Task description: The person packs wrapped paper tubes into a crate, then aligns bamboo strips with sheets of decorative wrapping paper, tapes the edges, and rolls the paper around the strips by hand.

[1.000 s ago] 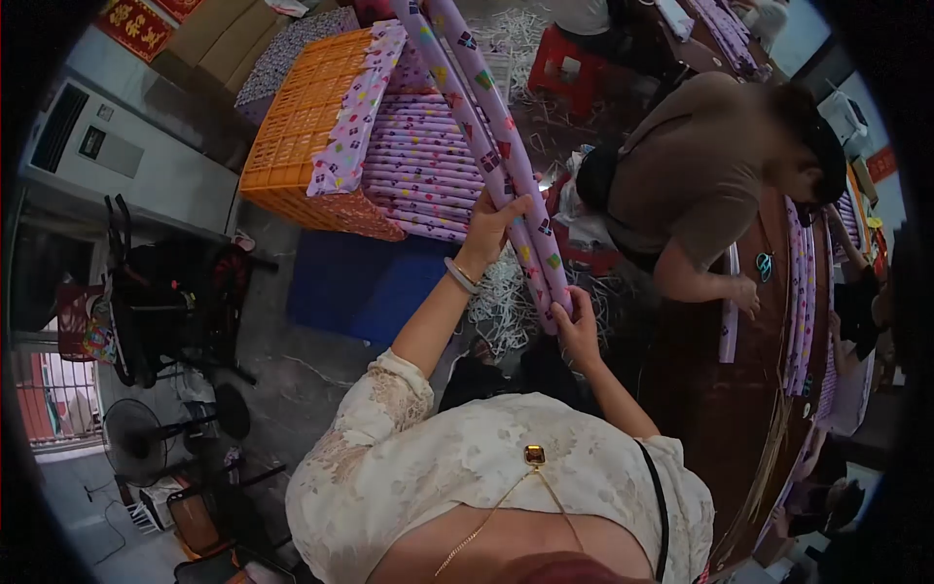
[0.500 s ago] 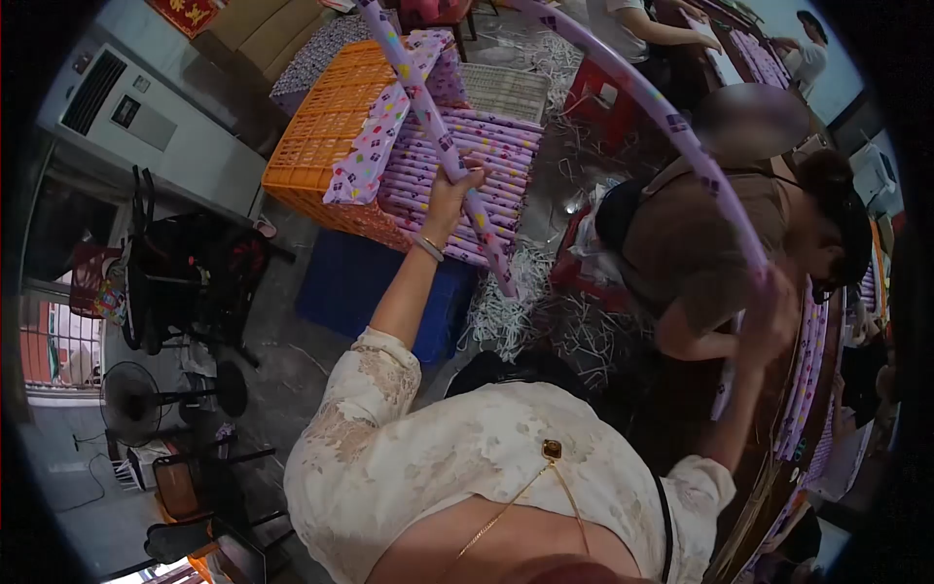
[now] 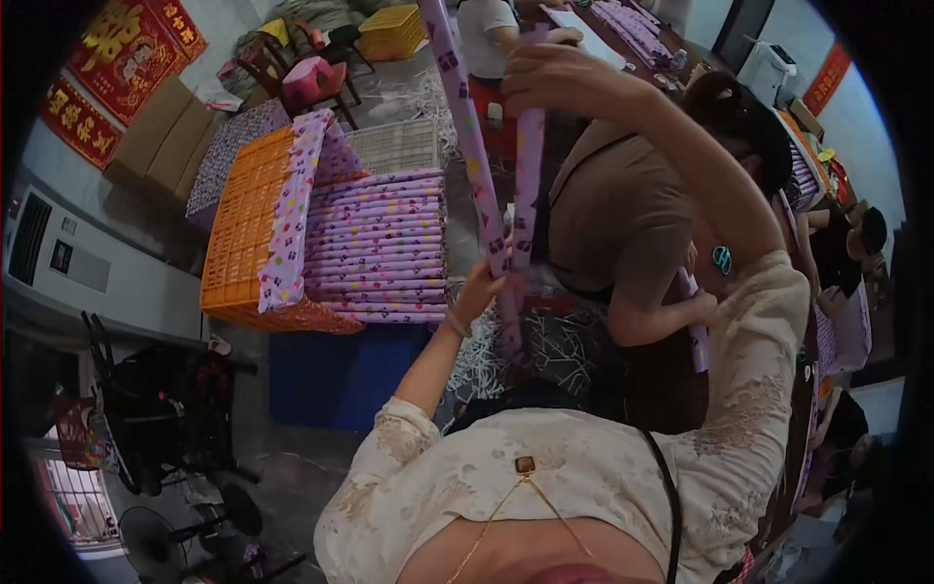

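Observation:
Two long pink-purple patterned tubes stand side by side in front of me. My left hand (image 3: 479, 290) is closed around the lower part of the left tube (image 3: 467, 136), and the right tube (image 3: 528, 180) passes beside it. Their lower ends are blurred. Higher up, my right hand (image 3: 545, 73) has its fingers wrapped at the upper part of the right tube. Left of the tubes, an orange basket (image 3: 243, 224) lies on its side with a stack of similar patterned tubes (image 3: 379, 248) in it and patterned wrap over its edge.
A co-worker in a brown shirt (image 3: 623, 209) bends over the dark table at the right, holding a short tube (image 3: 697, 331). Teal scissors (image 3: 721, 259) lie on the table. Paper shreds (image 3: 477, 355) and a blue crate (image 3: 331, 380) are below. A stroller and fan stand left.
My right hand has swung from the far right up to the top of the right tube. That tube, bowed outward before, now stands beside the other. The view has shifted.

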Demonstrator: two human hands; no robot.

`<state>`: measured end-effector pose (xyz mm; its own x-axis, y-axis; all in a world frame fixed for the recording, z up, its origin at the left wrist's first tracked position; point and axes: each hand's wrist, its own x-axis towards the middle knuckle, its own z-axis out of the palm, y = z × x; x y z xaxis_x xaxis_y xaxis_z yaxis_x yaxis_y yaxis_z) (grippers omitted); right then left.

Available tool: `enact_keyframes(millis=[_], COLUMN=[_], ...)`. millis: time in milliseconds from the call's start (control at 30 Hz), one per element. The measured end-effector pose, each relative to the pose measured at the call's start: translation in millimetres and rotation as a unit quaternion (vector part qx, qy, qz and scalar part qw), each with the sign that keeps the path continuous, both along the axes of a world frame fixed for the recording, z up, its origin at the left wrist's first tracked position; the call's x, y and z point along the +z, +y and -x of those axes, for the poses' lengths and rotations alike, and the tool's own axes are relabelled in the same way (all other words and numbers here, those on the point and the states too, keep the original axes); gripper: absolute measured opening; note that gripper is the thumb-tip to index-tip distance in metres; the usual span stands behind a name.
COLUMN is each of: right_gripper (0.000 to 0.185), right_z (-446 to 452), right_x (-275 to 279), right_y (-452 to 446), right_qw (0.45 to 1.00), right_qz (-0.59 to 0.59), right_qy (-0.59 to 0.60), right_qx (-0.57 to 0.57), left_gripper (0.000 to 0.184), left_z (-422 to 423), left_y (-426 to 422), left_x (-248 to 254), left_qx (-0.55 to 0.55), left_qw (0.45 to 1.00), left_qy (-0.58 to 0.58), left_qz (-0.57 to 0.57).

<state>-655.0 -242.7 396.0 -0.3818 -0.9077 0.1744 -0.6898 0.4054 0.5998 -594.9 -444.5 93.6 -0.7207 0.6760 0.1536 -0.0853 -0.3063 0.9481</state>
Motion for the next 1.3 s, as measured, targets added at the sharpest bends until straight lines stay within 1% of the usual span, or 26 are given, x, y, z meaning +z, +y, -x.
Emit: enact_keyframes(millis=[33, 100, 133, 167, 200, 267, 300, 367, 400, 433, 467, 500, 533, 567, 600, 633, 700, 767, 800, 833, 967, 1033, 1133, 1233, 1267, 1300], right_gripper=[0.018, 0.017, 0.016, 0.018, 0.018, 0.021, 0.03, 0.043, 0.051, 0.048, 0.046, 0.04, 0.039, 0.042, 0.045, 0.049, 0.05, 0.05, 0.049, 0.049, 0.042, 0.04, 0.037, 0.036, 0.036, 0.036], right_z=[7.3, 26.4, 37.1, 45.7, 53.8, 66.9, 72.5, 61.3, 49.9, 36.1, 18.4, -11.4, -30.8, -66.4, -96.7, -129.9, -180.5, -210.3, -217.2, -220.0, -225.8, -225.6, -214.8, -185.9, -174.5, -161.7], right_x=[-6.2, -9.9, -12.1, -14.6, -17.7, -24.7, -30.2, -53.0, -71.6, -95.7, -122.2, -152.8, -208.4, -237.3, -277.6, -309.7, -319.7, -360.7, -366.6, -375.9, -406.2, -422.8, -421.3, -419.0, -423.2, -426.4], right_y=[-10.1, -22.8, -25.8, -30.6, -33.2, -36.3, -37.5, -36.1, -30.3, -23.4, -17.5, -12.1, 4.8, 6.1, 12.6, 12.2, 4.2, 14.0, 15.2, 16.6, 20.1, 19.4, 12.7, 3.6, 2.1, -0.9], right_qw=[0.999, 0.996, 0.994, 0.991, 0.991, 0.992, 0.996, 0.977, 0.954, 0.904, 0.828, 0.732, 0.684, 0.557, 0.507, 0.507, 0.433, 0.528, 0.585, 0.582, 0.529, 0.41, 0.419, 0.392, 0.441, 0.442], right_qz=[0.013, 0.012, 0.001, -0.002, -0.002, 0.06, 0.059, 0.206, 0.276, 0.418, 0.547, 0.648, 0.668, 0.707, 0.695, 0.669, 0.615, 0.556, 0.536, 0.532, 0.556, 0.623, 0.636, 0.609, 0.595, 0.59], right_qy=[-0.02, -0.059, -0.083, -0.132, -0.13, -0.072, -0.03, 0.05, 0.089, 0.016, -0.064, -0.166, -0.24, -0.37, -0.439, -0.461, -0.55, -0.54, -0.513, -0.523, -0.496, -0.532, -0.519, -0.547, -0.536, -0.541], right_qx=[0.025, 0.063, 0.073, 0.032, 0.032, 0.084, 0.051, -0.013, -0.069, -0.086, -0.104, -0.127, -0.17, -0.23, -0.26, -0.289, -0.363, -0.348, -0.329, -0.325, -0.406, -0.4, -0.389, -0.419, -0.406, -0.405], left_gripper=[0.053, 0.046, 0.04, 0.038, 0.036, 0.031, 0.031, 0.028, 0.028, 0.029, 0.029, 0.029, 0.029, 0.029, 0.029, 0.029, 0.037, 0.045, 0.046, 0.046, 0.045, 0.046, 0.047, 0.039, 0.039, 0.041], left_z=[-0.7, -1.0, -1.9, -3.8, -5.0, -4.2, -2.0, 4.0, 9.3, 16.7, 27.1, 33.5, 37.8, 40.9, 44.6, 48.4, 49.3, 47.2, 44.0, 41.5, 28.6, 25.1, 30.1, 40.3, 45.6, 50.3], left_y=[-1.2, -1.7, -2.1, -3.6, -4.4, -2.2, 0.2, 5.3, 7.1, 8.0, 9.7, 11.0, 12.4, 14.7, 16.9, 20.8, 27.8, 35.6, 38.2, 39.6, 45.9, 43.9, 37.9, 29.0, 23.5, 17.0], left_x=[-11.1, -12.6, -12.3, -11.7, -11.3, -3.3, 0.1, 15.2, 22.5, 24.6, 12.0, 12.6, 16.5, 19.3, 13.0, 4.6, -14.4, -27.6, -36.0, -44.0, -70.7, -84.3, -106.0, -123.1, -129.1, -134.8], left_qx=[0.0, 0.002, 0.026, 0.031, 0.037, 0.059, 0.068, 0.088, 0.095, 0.107, 0.126, 0.122, 0.12, 0.134, 0.139, 0.141, 0.126, 0.129, 0.13, 0.13, 0.148, 0.165, 0.17, 0.245, 0.251, 0.248], left_qw=[0.998, 0.999, 0.997, 0.998, 0.998, 0.997, 0.996, 0.994, 0.994, 0.992, 0.99, 0.989, 0.987, 0.981, 0.979, 0.976, 0.967, 0.957, 0.952, 0.946, 0.923, 0.912, 0.898, 0.887, 0.884, 0.877], left_qy=[-0.06, -0.003, -0.032, -0.038, -0.045, -0.042, -0.05, -0.058, -0.061, -0.067, -0.056, -0.081, -0.102, -0.129, -0.138, -0.147, -0.194, -0.222, -0.242, -0.262, -0.313, -0.333, -0.369, -0.373, -0.376, -0.392], left_qz=[-0.013, 0.042, 0.067, 0.041, 0.017, 0.041, 0.011, -0.031, -0.008, 0.016, 0.012, -0.014, -0.043, -0.058, -0.064, -0.072, -0.107, -0.133, -0.135, -0.137, -0.167, -0.17, -0.166, -0.117, -0.118, -0.124])
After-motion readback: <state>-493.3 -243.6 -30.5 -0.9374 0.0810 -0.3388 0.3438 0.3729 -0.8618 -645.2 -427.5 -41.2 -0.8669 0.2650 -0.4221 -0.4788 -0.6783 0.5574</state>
